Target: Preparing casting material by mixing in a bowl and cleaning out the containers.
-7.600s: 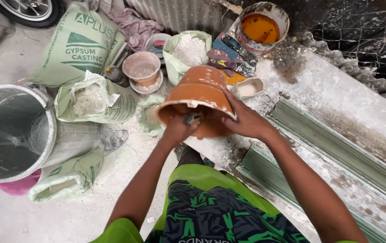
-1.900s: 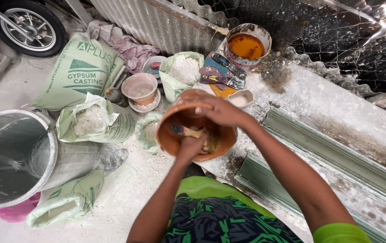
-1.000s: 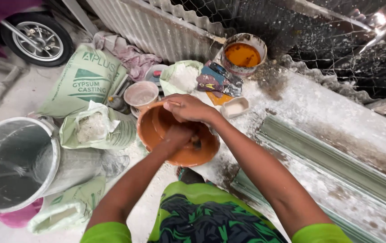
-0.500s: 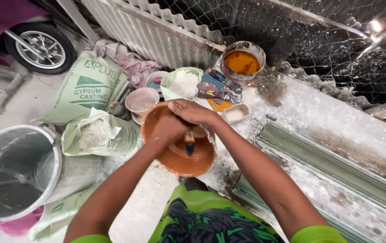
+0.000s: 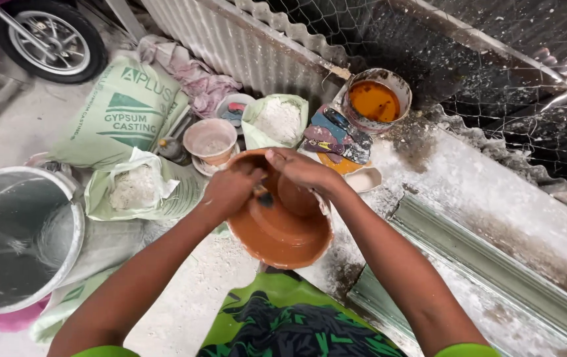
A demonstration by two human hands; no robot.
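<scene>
The orange bowl [image 5: 282, 225] serves as the landmark; it sits tilted in front of the person's knees, its mouth turned toward the camera, and both hands work at its far rim. The left hand [image 5: 230, 190] is closed around a small dark-handled brush [image 5: 263, 197], whose tip points down into the bowl's inner wall; the right hand [image 5: 300, 168] is curled over the rim, fingers gripping the edge to steady it. To the left of the bowl lies an open sack of white powder [image 5: 139, 188], and further left a large metal bucket [image 5: 19, 238]; beyond the bowl stand a small pale cup [image 5: 210, 140], another open bag of white powder [image 5: 277, 120] and a pot of orange liquid [image 5: 374, 100]; a grey-green moulded strip [image 5: 482, 264] runs along to its right.

Judging from the grip, the brushing would go best with the right hand holding the rim firm so the bowl cannot roll; short strokes should follow the curve of the wall, working round evenly; the tilt should stay shallow enough that nothing inside spills toward the knees.
</scene>
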